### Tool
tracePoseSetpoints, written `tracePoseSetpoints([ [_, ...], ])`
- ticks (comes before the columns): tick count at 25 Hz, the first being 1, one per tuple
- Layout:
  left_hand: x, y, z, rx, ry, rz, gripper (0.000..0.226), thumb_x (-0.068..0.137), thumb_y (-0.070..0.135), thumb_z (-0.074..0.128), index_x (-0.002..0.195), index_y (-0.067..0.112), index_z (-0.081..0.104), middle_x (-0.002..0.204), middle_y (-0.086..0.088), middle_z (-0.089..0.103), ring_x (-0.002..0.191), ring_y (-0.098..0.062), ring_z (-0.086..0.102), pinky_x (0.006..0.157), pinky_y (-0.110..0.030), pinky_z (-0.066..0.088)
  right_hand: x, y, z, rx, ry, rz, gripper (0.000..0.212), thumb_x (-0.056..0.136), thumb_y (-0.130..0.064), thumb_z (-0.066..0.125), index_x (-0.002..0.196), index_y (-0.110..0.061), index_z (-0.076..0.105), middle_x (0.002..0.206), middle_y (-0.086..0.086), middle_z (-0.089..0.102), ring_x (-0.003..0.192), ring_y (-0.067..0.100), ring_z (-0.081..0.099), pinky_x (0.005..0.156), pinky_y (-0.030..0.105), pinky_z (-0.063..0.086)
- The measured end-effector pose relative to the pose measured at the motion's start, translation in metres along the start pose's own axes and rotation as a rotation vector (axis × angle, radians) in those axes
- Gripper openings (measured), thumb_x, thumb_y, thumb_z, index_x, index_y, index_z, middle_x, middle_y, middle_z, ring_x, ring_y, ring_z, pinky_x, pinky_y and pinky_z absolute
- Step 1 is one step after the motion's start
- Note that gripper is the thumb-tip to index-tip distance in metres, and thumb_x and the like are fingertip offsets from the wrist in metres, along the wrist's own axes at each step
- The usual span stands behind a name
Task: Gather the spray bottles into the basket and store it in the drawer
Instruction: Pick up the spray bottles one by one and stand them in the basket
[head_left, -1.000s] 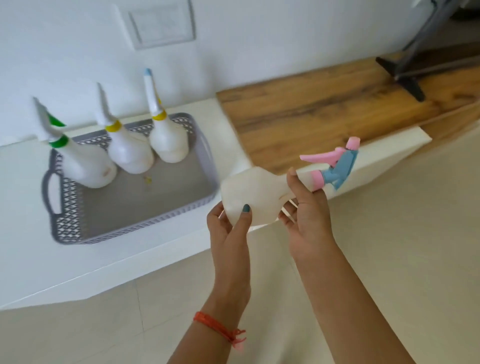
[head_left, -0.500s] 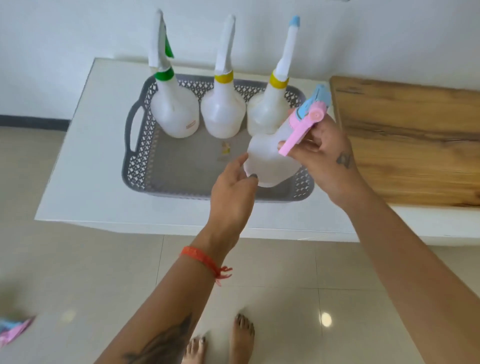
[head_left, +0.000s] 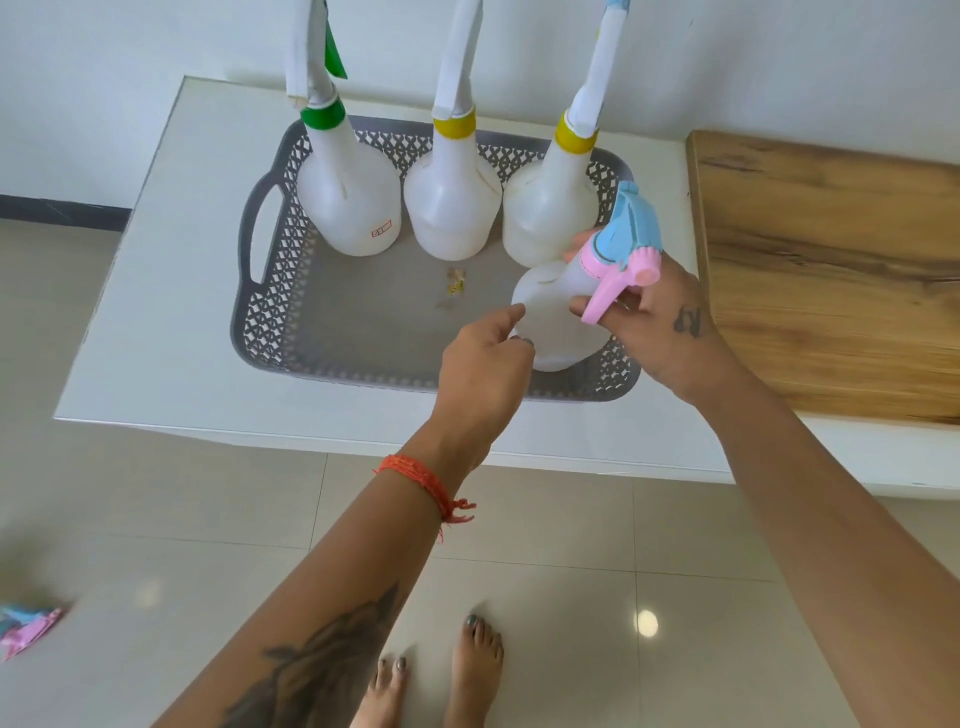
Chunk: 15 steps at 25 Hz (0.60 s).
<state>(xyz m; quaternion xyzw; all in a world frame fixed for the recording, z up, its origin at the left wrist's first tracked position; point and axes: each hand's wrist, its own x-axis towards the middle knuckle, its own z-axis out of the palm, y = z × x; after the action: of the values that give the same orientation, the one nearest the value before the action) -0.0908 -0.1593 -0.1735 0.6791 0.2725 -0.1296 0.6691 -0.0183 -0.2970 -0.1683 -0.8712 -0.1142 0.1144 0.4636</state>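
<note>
Head view looks down on a white cabinet top (head_left: 156, 332) carrying a grey lattice-walled basket (head_left: 270, 312), its handle cut-out facing the top's left edge. Along the basket's far wall stand three upright white spray bottles: one with a green collar (head_left: 348, 208), a middle one with a yellow collar (head_left: 451, 208), and a right one with a yellow collar (head_left: 548, 213), crowding the far half and leaving the near half of the floor bare except for a small yellowish scrap (head_left: 456, 283). A pink-and-blue trigger spray bottle (head_left: 558, 317) sits in the basket's near right corner, just in front of the right yellow-collared one; its long axis is roughly upright, tilted right, and its pink trigger points toward the near edge. Right hand (head_left: 660, 332) has its fingers closed around the neck below the trigger. Left hand (head_left: 483, 369) has loosely curled fingers, fingertips touching the bottle's body. A wooden board (head_left: 831, 270) covers the top's right part.
</note>
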Motion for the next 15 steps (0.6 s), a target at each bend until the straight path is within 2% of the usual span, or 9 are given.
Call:
tracePoseSetpoints([
  [2, 0.001, 0.0, 0.002, -0.004, 0.009, 0.002, 0.054, 0.084, -0.001, 0.044, 0.135, 0.015, 0.048, 0.138, -0.002, 0.053, 0.124, -0.019, 0.048, 0.106, -0.039, 0.041, -0.001, -0.001, 0.001, -0.018, 0.018, -0.017, 0.056, 0.078, -0.008, 0.07, 0.129, -0.018, 0.048, 0.111, -0.003, 0.06, 0.102, 0.013, 0.058, 0.091, 0.02, 0.046],
  [4, -0.001, 0.0, 0.004, -0.015, 0.023, 0.0, 0.054, 0.084, 0.0, 0.045, 0.136, 0.015, 0.047, 0.137, -0.002, 0.052, 0.124, -0.019, 0.049, 0.106, -0.039, 0.041, -0.007, -0.001, 0.003, -0.02, 0.045, -0.003, 0.063, 0.073, -0.007, 0.072, 0.129, -0.02, 0.045, 0.111, -0.004, 0.06, 0.103, 0.016, 0.06, 0.088, 0.02, 0.047],
  [5, -0.004, 0.0, 0.004, -0.019, 0.036, 0.001, 0.054, 0.084, 0.001, 0.046, 0.135, 0.016, 0.048, 0.136, -0.003, 0.053, 0.121, -0.019, 0.05, 0.105, -0.039, 0.041, -0.012, -0.002, 0.005, 0.039, 0.068, 0.024, 0.067, 0.069, -0.004, 0.069, 0.13, -0.019, 0.044, 0.116, -0.004, 0.06, 0.107, 0.015, 0.059, 0.089, 0.018, 0.047],
  [8, -0.014, 0.002, 0.0, -0.07, 0.111, 0.038, 0.048, 0.085, 0.004, 0.048, 0.131, 0.016, 0.052, 0.129, 0.0, 0.055, 0.111, -0.013, 0.052, 0.102, -0.036, 0.044, -0.032, -0.007, 0.015, 0.359, 0.216, 0.139, 0.075, 0.061, 0.006, 0.051, 0.132, -0.015, 0.043, 0.134, 0.004, 0.055, 0.122, 0.014, 0.052, 0.1, 0.028, 0.046],
  [12, -0.034, -0.002, -0.018, -0.237, 0.252, 0.107, 0.039, 0.086, 0.004, 0.051, 0.123, 0.015, 0.057, 0.125, -0.001, 0.059, 0.114, -0.014, 0.056, 0.101, -0.041, 0.046, -0.064, -0.015, 0.03, 0.681, 0.537, 0.311, 0.064, 0.061, -0.002, 0.053, 0.123, -0.017, 0.052, 0.121, 0.002, 0.061, 0.11, 0.014, 0.06, 0.077, 0.016, 0.051],
  [15, -0.048, -0.011, -0.038, -0.328, 0.335, 0.13, 0.032, 0.085, 0.005, 0.054, 0.113, 0.02, 0.061, 0.114, 0.004, 0.065, 0.104, -0.005, 0.061, 0.096, -0.04, 0.05, -0.084, -0.027, 0.056, 0.859, 0.727, 0.426, 0.039, 0.074, 0.001, 0.059, 0.111, -0.01, 0.059, 0.108, 0.007, 0.065, 0.101, 0.02, 0.064, 0.081, 0.025, 0.053],
])
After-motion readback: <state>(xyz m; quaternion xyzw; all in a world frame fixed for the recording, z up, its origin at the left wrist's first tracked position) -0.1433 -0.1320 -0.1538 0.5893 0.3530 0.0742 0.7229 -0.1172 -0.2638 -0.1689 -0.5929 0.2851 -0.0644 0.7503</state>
